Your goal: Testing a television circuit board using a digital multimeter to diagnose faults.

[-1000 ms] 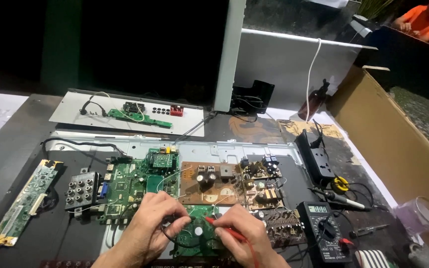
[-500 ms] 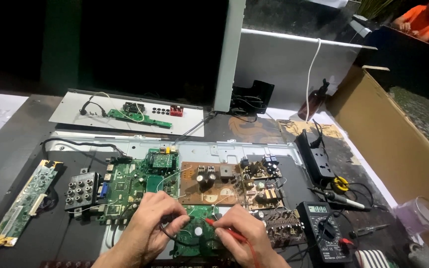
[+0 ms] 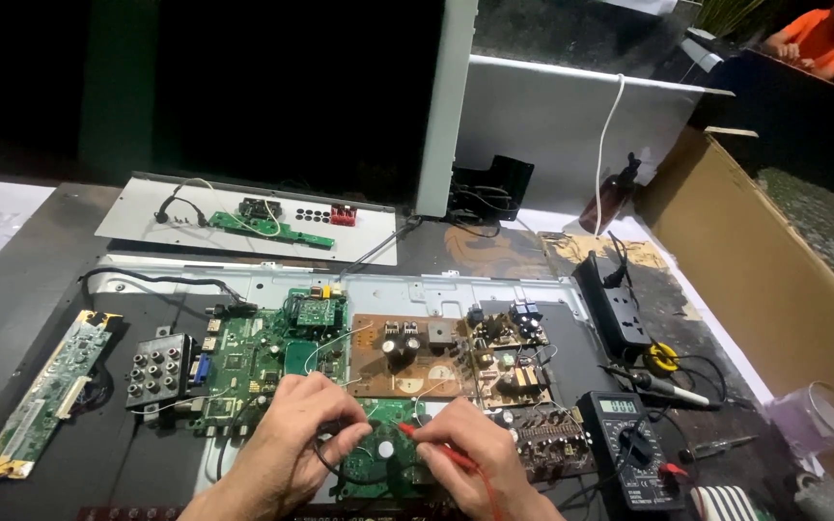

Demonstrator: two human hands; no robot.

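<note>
A small green circuit board [image 3: 378, 453] lies at the near edge of the dark worktop [image 3: 12, 318], right under both hands. The right hand [image 3: 480, 453] has its fingers pinched together on a red test probe [image 3: 427, 439], whose tip rests on the board. The left hand [image 3: 291, 439] has its fingers closed on a black probe [image 3: 335, 429] beside it, with a black lead looping below.

Just behind lie a larger green board [image 3: 263, 362] and a brown board [image 3: 407, 352], side by side on a grey metal panel [image 3: 436, 289]. A black multimeter [image 3: 629, 458] sits to the right of the hands, near a black power strip [image 3: 615, 309]. A long narrow green board [image 3: 45, 391] lies well apart at the left. A cardboard box [image 3: 764, 280] stands along the right side.
</note>
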